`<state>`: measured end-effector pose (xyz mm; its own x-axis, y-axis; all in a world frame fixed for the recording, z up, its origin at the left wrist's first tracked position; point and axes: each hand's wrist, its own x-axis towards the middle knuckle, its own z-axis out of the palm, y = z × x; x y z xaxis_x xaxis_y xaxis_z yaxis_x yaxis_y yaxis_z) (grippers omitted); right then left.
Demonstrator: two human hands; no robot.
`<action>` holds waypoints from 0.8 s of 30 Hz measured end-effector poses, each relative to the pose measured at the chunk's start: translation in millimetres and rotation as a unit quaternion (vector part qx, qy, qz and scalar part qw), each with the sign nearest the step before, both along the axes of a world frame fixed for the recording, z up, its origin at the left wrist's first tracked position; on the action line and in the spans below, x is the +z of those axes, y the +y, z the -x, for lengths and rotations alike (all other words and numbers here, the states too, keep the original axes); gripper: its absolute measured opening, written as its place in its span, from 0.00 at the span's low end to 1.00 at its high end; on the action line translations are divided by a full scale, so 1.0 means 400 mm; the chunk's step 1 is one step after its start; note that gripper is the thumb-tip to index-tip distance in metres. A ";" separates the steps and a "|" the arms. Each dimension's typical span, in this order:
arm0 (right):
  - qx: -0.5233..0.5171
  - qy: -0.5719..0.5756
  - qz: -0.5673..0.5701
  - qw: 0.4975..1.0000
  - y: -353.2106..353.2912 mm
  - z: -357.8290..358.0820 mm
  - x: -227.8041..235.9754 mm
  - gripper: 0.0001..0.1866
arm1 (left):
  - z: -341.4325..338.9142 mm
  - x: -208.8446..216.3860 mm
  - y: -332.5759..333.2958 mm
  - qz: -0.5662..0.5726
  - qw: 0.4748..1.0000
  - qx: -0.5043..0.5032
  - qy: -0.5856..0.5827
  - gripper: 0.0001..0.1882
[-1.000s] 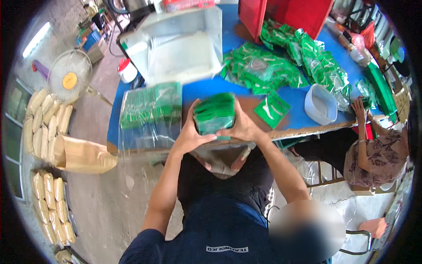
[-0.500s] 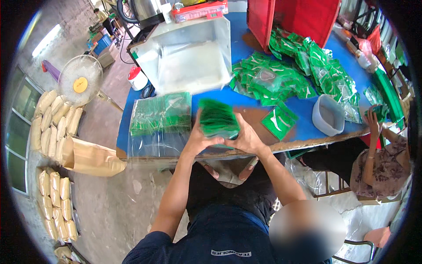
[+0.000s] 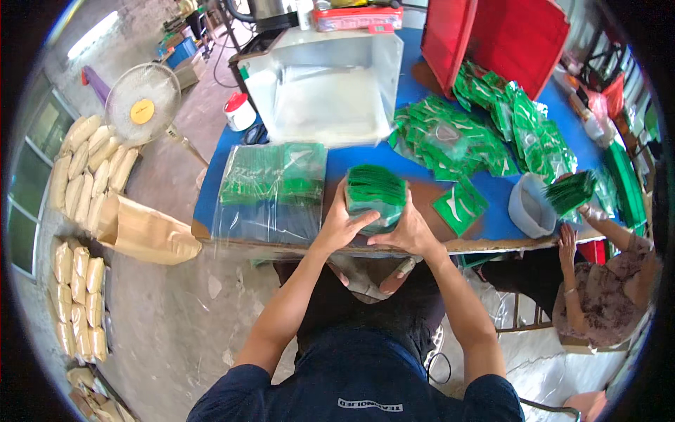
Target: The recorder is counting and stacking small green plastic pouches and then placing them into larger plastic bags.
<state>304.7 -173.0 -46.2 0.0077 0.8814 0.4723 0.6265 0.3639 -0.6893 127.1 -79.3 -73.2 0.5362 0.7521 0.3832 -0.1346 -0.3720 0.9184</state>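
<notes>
Between my two hands is a thick stack of green packets (image 3: pixel 376 188) with clear plastic lower parts. My left hand (image 3: pixel 344 224) grips its left side, thumb across the front. On the right side my right hand (image 3: pixel 413 228) clasps it, its thumb also at the front. The stack is just above the table's near edge. Left of it lies a clear plastic bag (image 3: pixel 271 221) with green packets showing through it. A single green packet (image 3: pixel 459 207) rests on the table to the right of my right hand.
A pile of green packets (image 3: pixel 450 137) spreads before a tipped red crate (image 3: pixel 517 42). Near the right lies a white tub (image 3: pixel 532 204); at the back, a white bin (image 3: pixel 330 98). A co-worker (image 3: pixel 598 288) holds green packets at right. A fan (image 3: pixel 143 105) stands left.
My hands with the stack have shifted slightly right and lower in the picture, and the stack's front faces me more squarely. The co-worker's hand has raised a fanned bunch of green packets.
</notes>
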 end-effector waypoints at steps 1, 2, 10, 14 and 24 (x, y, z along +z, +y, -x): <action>0.004 -0.005 -0.009 1.000 0.000 0.000 -0.010 0.59 | -0.002 0.002 -0.001 0.030 0.999 -0.010 -0.018 0.50; 0.013 -0.007 -0.008 1.000 -0.002 -0.003 -0.009 0.59 | -0.004 0.002 -0.007 0.059 0.997 -0.020 -0.037 0.47; -0.003 0.028 0.044 0.999 0.011 -0.015 -0.026 0.53 | -0.001 0.015 -0.024 0.039 0.999 -0.014 -0.023 0.58; 0.007 0.033 0.097 0.995 0.004 -0.034 -0.055 0.52 | 0.025 0.001 -0.020 0.069 0.996 -0.044 0.047 0.59; 0.042 0.273 0.241 0.930 -0.151 -0.005 0.084 0.42 | 0.109 0.022 -0.148 0.297 0.925 -0.157 -0.176 0.38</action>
<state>306.7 -233.2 -12.6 0.0525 0.9981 -0.0312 0.1180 -0.0373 -0.9923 83.3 -138.4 -64.5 0.6843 0.7146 0.1453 -0.4804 0.2918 0.8271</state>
